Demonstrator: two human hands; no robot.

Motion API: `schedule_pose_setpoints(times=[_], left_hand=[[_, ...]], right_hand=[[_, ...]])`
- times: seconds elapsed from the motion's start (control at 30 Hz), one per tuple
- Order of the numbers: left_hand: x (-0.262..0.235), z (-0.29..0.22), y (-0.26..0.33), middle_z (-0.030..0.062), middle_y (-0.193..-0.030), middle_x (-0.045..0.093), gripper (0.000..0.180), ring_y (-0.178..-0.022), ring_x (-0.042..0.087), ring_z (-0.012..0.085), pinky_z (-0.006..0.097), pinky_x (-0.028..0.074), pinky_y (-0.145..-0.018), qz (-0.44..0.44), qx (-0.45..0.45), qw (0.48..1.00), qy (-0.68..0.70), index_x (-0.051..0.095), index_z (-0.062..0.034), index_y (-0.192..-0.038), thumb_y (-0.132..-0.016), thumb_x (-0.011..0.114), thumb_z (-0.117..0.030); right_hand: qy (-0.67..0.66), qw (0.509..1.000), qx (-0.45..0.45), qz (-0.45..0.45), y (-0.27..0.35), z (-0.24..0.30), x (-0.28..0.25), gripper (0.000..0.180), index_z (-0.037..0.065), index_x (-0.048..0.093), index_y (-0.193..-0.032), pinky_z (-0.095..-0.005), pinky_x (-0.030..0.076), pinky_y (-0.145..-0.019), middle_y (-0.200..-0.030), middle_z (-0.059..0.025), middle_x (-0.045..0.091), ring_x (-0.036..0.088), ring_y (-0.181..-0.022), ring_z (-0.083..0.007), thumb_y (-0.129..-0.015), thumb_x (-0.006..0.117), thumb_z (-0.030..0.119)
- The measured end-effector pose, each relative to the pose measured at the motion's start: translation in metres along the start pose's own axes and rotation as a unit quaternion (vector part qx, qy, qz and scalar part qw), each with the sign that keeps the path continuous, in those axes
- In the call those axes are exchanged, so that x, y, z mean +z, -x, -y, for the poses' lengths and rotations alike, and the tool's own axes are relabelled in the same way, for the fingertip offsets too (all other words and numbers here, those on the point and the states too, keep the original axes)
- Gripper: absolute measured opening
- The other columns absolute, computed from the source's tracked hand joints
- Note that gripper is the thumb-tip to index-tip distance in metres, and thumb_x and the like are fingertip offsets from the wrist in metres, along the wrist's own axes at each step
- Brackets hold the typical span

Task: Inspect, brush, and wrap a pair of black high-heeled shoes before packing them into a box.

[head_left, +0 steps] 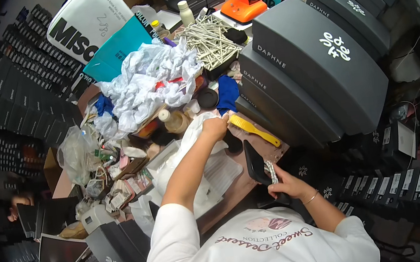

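Note:
My right hand grips a black shoe by a silvery, sparkling band, with the sole-shaped part tilted up over the table edge. Farther forward, my left hand has its fingers closed beside white tissue paper; what they pinch, if anything, is hidden. Just right of those fingertips lies a yellow brush, its handle pointing toward the near right. A dark, rounded object sits between the brush and the paper. Under my left forearm is an open white box lined with thin wrapping sheets.
Large dark grey shoeboxes are stacked along the right. Crumpled white paper heaps at the back left, near a glue bottle. Behind are a tray of pale sticks and an orange device. Small clutter covers the left.

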State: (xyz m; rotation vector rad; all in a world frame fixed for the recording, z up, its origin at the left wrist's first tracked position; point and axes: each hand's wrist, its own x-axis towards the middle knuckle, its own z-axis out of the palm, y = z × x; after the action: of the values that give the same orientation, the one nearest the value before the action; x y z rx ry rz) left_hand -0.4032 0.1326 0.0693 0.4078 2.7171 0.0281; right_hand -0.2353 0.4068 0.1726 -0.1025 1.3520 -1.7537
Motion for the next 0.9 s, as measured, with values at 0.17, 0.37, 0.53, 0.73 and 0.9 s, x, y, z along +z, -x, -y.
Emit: schedule_pose_setpoints(times=[0.17,0.37,0.53,0.73,0.9], left_hand=[[0.027,0.025,-0.036,0.009,-0.086,0.069,0.038,-0.084,0.067,0.0262,0.041,0.052,-0.068,-0.038,-0.086,0.995,-0.03,0.072,-0.0099,-0.083,-0.085,0.055,-0.044],[-0.034,0.03,0.093,0.0114,-0.074,0.061,0.013,-0.07,0.063,0.0208,0.033,0.048,-0.061,-0.229,-0.06,0.937,0.258,0.057,-0.0006,-0.081,-0.073,0.064,-0.009],[-0.055,-0.013,0.234,0.0046,-0.082,0.053,0.01,-0.071,0.053,0.0111,0.025,0.044,-0.063,-0.291,-0.006,0.8,0.524,0.053,-0.0024,-0.083,-0.075,0.057,0.003],[-0.013,-0.002,0.323,0.017,-0.107,0.051,0.047,-0.096,0.054,0.0335,0.039,0.045,-0.084,-0.409,-0.191,0.857,0.249,0.052,-0.0045,-0.115,-0.07,0.048,0.009],[0.01,-0.015,0.326,0.015,-0.095,0.058,0.038,-0.093,0.055,0.0318,0.039,0.044,-0.08,-0.398,-0.134,0.854,0.309,0.058,-0.0031,-0.114,-0.076,0.055,0.001]], right_hand=[[0.028,0.999,-0.013,-0.018,0.005,-0.01,-0.004,0.084,0.01,0.007,-0.148,-0.0248,0.048,-0.06,-0.078,-0.0044,0.053,0.052,-0.063,-0.0103,-0.083,0.059,0.001],[-0.032,0.995,-0.018,0.091,-0.012,0.024,-0.007,0.068,0.005,0.018,-0.144,-0.0248,0.047,-0.057,-0.081,-0.0073,0.055,0.054,-0.063,-0.0121,-0.087,0.054,0.01],[-0.019,0.98,-0.001,0.197,-0.07,0.057,0.054,0.044,0.002,0.041,-0.124,-0.024,0.045,-0.056,-0.099,-0.0098,0.056,0.054,-0.063,-0.0116,-0.087,0.057,0.019],[-0.05,0.982,0.096,0.156,-0.122,0.012,0.087,0.034,0.005,0.049,-0.112,-0.0252,0.048,-0.051,-0.093,-0.0077,0.061,0.055,-0.063,-0.0109,-0.09,0.057,0.028],[-0.298,0.884,0.189,0.307,-0.105,-0.015,0.109,0.049,0.004,0.037,-0.133,-0.0243,0.045,-0.047,-0.109,-0.023,0.056,0.053,-0.061,-0.0154,-0.095,0.042,0.035]])
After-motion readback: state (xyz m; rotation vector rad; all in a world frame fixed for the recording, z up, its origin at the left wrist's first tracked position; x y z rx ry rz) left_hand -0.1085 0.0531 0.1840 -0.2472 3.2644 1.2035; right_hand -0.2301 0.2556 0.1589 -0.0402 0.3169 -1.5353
